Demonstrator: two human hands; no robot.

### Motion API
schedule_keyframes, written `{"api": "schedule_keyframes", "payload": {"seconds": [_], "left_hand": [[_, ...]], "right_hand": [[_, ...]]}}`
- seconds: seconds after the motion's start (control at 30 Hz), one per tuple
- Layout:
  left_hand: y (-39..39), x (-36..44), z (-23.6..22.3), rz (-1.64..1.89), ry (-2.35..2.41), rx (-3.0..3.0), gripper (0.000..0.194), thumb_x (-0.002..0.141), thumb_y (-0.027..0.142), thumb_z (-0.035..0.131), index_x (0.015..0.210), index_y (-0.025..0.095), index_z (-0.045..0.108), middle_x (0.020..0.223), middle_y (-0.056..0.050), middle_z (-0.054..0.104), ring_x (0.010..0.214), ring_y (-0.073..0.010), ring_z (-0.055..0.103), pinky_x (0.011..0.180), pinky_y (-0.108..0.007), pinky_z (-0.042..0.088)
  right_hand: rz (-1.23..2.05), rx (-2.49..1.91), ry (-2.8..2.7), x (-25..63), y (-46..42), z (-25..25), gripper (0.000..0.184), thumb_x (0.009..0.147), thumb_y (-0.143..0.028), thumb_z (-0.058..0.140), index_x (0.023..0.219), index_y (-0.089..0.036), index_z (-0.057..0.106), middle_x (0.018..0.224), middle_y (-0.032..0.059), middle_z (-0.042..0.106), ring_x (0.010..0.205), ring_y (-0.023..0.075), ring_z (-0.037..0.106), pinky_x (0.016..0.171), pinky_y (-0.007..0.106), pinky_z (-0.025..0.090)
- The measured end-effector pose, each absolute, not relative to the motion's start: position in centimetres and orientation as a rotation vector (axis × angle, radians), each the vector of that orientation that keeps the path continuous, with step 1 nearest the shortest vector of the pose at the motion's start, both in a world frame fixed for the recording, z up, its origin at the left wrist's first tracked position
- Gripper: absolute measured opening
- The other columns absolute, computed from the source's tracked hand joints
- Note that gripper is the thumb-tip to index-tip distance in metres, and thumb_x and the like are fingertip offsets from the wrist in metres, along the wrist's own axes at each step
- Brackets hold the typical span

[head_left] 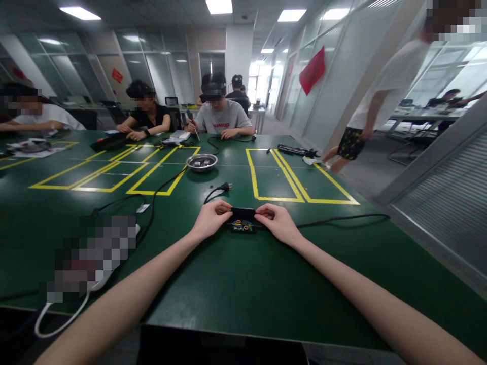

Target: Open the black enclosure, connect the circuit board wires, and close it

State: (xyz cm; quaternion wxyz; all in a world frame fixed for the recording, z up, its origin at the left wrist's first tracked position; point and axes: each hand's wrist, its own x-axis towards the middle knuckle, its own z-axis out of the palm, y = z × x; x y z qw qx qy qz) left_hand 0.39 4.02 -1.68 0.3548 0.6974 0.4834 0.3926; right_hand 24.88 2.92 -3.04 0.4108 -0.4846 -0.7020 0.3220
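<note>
Between my hands is a small black plastic cover point(243, 213), tilted up behind an opened black housing. My left hand point(215, 218) pinches the cover's left end, and my right hand point(274, 221) pinches its right end. In front of the cover, a circuit board point(243, 226) with yellow ring-shaped coils and thin wires lies exposed in the housing. A black cord point(342, 219) runs off to the right. Just beyond my left hand lies a black power plug point(227, 186) on a short curved cord. Whether the cover touches the housing is hard to tell.
A metal bowl point(202, 162) holding small metal parts stands farther back. Yellow tape rectangles point(279, 198) mark the green table point(304, 284). At left lies a blurred-out power strip point(102, 253) with cables. People sit across the table, and a person point(384, 86) stands at right.
</note>
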Motion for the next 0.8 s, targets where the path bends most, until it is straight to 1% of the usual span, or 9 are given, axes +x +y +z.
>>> {"api": "schedule_keyframes", "payload": {"seconds": [0.1, 0.17, 0.23, 0.3, 0.4, 0.5, 0.7, 0.8], "left_hand": [[4.2, 0.0, -1.3, 1.001, 1.137, 1.719, 0.027, 0.075, 0.023, 0.075, 0.1, 0.013, 0.073, 0.095, -0.008, 0.078, 0.082, -0.0201, 0.074, 0.078, -0.031, 0.06], [4.2, -0.4, -1.0, 0.942, 1.107, 1.712, 0.031, 0.075, 0.024, 0.075, 0.103, 0.013, 0.073, 0.092, -0.006, 0.078, 0.08, -0.0195, 0.074, 0.075, -0.03, 0.06], [4.3, -0.7, -0.7, 0.884, 1.097, 1.717, 0.03, 0.076, 0.025, 0.075, 0.103, 0.013, 0.074, 0.084, -0.004, 0.077, 0.077, -0.019, 0.073, 0.074, -0.03, 0.059], [4.3, -0.9, -0.6, 0.852, 1.094, 1.722, 0.029, 0.076, 0.026, 0.074, 0.102, 0.013, 0.074, 0.077, -0.002, 0.076, 0.073, -0.0183, 0.073, 0.073, -0.029, 0.059], [4.4, -1.0, -0.6, 0.833, 1.09, 1.722, 0.029, 0.074, 0.027, 0.075, 0.1, 0.013, 0.074, 0.074, -0.001, 0.075, 0.07, -0.0175, 0.071, 0.07, -0.028, 0.058], [4.5, -1.0, -0.6, 0.823, 1.075, 1.71, 0.029, 0.073, 0.026, 0.075, 0.098, 0.013, 0.074, 0.073, -0.001, 0.074, 0.069, -0.0172, 0.071, 0.07, -0.028, 0.058], [4.4, -0.9, -0.4, 0.856, 1.019, 1.641, 0.026, 0.071, 0.016, 0.067, 0.095, 0.013, 0.076, 0.077, -0.002, 0.076, 0.077, -0.0175, 0.073, 0.079, -0.029, 0.057], [4.4, -0.9, -0.3, 0.874, 1.001, 1.628, 0.021, 0.075, 0.022, 0.069, 0.093, 0.013, 0.076, 0.078, -0.004, 0.076, 0.078, -0.0181, 0.073, 0.079, -0.03, 0.057]], "right_hand": [[0.901, -1.15, -1.648, 24.6, 2.7, -3.0, 0.02, 0.079, -0.036, 0.073, 0.087, -0.017, 0.07, 0.086, 0.006, 0.076, 0.079, 0.0204, 0.073, 0.076, 0.034, 0.06], [0.936, -1.133, -1.614, 24.6, 2.5, -2.9, 0.026, 0.078, -0.037, 0.074, 0.094, -0.017, 0.071, 0.094, 0.0074, 0.077, 0.078, 0.0201, 0.074, 0.073, 0.034, 0.061], [0.976, -1.13, -1.613, 24.6, 2.3, -2.8, 0.032, 0.079, -0.039, 0.074, 0.103, -0.017, 0.073, 0.101, 0.0086, 0.077, 0.076, 0.0199, 0.074, 0.071, 0.034, 0.062], [1.012, -1.123, -1.628, 24.7, 2.2, -2.7, 0.035, 0.081, -0.04, 0.073, 0.108, -0.018, 0.074, 0.1, 0.0084, 0.078, 0.077, 0.0205, 0.075, 0.073, 0.036, 0.063], [0.997, -1.104, -1.662, 24.8, 2.0, -2.7, 0.034, 0.082, -0.042, 0.073, 0.105, -0.018, 0.075, 0.097, 0.0078, 0.079, 0.082, 0.0217, 0.076, 0.079, 0.037, 0.063], [0.95, -1.091, -1.694, 24.8, 2.0, -2.6, 0.032, 0.082, -0.044, 0.073, 0.101, -0.018, 0.076, 0.098, 0.0083, 0.079, 0.083, 0.0216, 0.075, 0.078, 0.037, 0.063], [0.967, -1.085, -1.683, 24.8, 1.7, -2.2, 0.033, 0.081, -0.047, 0.074, 0.098, -0.018, 0.075, 0.094, 0.0072, 0.079, 0.081, 0.0217, 0.074, 0.075, 0.035, 0.062], [0.973, -1.074, -1.684, 24.8, 1.5, -2.0, 0.032, 0.08, -0.047, 0.074, 0.095, -0.019, 0.074, 0.094, 0.007, 0.078, 0.081, 0.0219, 0.074, 0.075, 0.036, 0.062]]}}
